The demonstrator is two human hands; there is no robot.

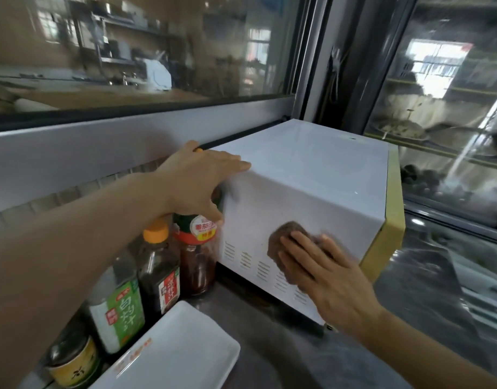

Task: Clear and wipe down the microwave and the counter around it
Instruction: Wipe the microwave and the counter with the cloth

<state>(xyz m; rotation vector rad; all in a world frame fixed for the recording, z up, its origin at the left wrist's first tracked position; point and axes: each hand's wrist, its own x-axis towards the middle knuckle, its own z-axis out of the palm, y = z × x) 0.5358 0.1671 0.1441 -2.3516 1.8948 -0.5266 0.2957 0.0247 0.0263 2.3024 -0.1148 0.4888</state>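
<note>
A white microwave (pixel 306 175) with a yellow front stands on the grey counter (pixel 283 352), its vented side wall facing me. My right hand (pixel 323 273) presses a brown cloth (pixel 283 240) flat against that side wall, just above the vent slots. My left hand (pixel 202 178) grips the microwave's top back-left corner, fingers spread over the top and thumb down the side.
Left of the microwave stand sauce bottles: a red-labelled jar (pixel 198 248), a dark bottle with an orange cap (pixel 157 265), a green-labelled bottle (pixel 116 307) and a yellow tin (pixel 73 366). A white rectangular plate (pixel 174 352) lies in front of them. Glass windows rise behind.
</note>
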